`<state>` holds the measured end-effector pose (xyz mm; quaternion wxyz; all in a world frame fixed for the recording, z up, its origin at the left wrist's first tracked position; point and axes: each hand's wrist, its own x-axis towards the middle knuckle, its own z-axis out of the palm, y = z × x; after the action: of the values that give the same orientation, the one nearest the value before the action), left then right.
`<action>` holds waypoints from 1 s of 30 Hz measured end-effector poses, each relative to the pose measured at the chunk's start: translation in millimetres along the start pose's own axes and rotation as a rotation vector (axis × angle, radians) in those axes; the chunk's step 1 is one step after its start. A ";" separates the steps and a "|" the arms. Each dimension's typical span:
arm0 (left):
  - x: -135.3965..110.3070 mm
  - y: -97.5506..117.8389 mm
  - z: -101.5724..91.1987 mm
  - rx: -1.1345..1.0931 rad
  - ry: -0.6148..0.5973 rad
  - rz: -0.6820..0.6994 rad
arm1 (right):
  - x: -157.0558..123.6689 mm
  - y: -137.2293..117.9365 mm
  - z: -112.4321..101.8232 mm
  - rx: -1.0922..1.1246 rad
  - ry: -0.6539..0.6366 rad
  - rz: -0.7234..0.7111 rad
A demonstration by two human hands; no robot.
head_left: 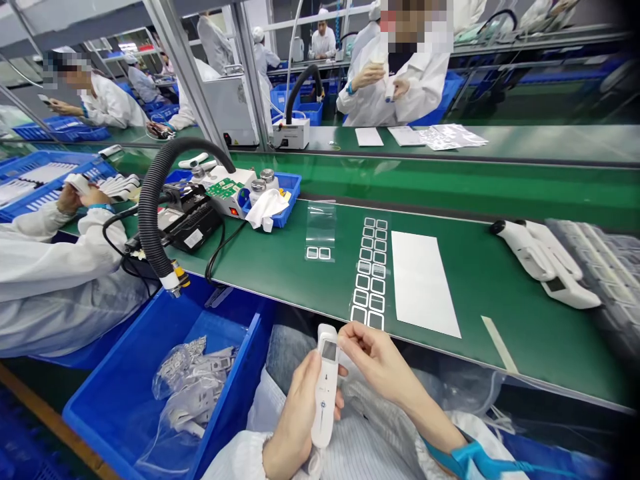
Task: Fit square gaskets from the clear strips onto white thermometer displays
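Observation:
My left hand point(295, 413) is wrapped round a white handheld thermometer point(325, 387), held upright over my lap with its small screen at the top. My right hand point(373, 357) pinches at the thermometer's upper right edge, beside the screen; whether a small piece is between the fingers I cannot make out. Just beyond, on the green belt point(280, 263), lies a clear strip of small framed window stickers point(371, 273) next to a white paper sheet point(423, 283).
Two white thermometers point(545, 260) lie on the belt at right beside clear trays point(607, 260). A blue bin point(150, 380) of bagged parts sits at lower left. A black hose point(153, 213), a small blue tray point(277, 193) and a co-worker's sleeve point(50, 280) are at left.

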<state>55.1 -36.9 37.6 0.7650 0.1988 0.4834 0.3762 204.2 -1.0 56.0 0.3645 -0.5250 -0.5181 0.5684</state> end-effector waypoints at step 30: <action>-20.6 -3.1 22.9 0.223 -0.164 0.080 | -19.8 14.0 -13.5 0.041 0.120 -0.217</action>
<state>71.5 -53.3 58.1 0.7596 0.3319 0.4496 0.3329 222.8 -19.9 47.9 0.4648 -0.4913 -0.5373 0.5038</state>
